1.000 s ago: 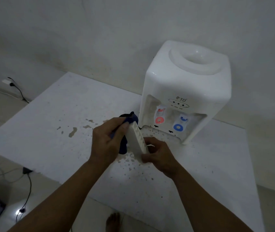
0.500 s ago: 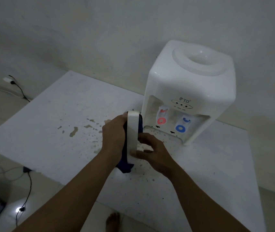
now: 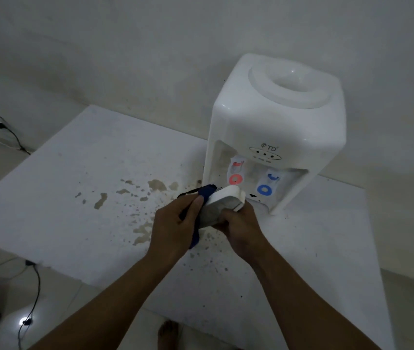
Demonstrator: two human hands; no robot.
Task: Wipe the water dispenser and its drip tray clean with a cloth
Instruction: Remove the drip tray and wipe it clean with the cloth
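Observation:
A white water dispenser [image 3: 274, 127] with a red tap and a blue tap stands at the back right of the white table [image 3: 74, 193]. In front of it I hold its white drip tray [image 3: 223, 203] above the table, tilted with its underside toward me. My right hand [image 3: 241, 228] grips the tray's near end. My left hand [image 3: 175, 226] holds a dark blue cloth [image 3: 204, 194] against the tray's left side, the thumb pressing on it. Part of the cloth hangs below my left palm.
Brown wet stains and specks [image 3: 140, 198] are spread over the table's middle, left of my hands. A wall socket with a black cable [image 3: 11, 133] is at the far left. More cables [image 3: 30, 306] lie on the floor by the table's near edge.
The tray has turned from standing on edge to lying more flat, underside toward me. Both hands shifted slightly with it, the cloth still against the tray.

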